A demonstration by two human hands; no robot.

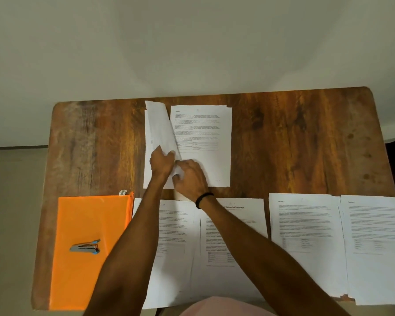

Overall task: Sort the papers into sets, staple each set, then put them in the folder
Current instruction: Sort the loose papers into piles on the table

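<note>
White paper stack (pixel 203 128) top sheet curled up, stapler (pixel 85 246) on orange folder (pixel 87 215)

Dim, even light — soft focus, print perhaps unreadable — edges bowed.

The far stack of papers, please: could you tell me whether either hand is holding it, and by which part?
Yes. The left hand grips the lifted top sheets near their lower edge; the right hand pinches their lower corner.
</note>
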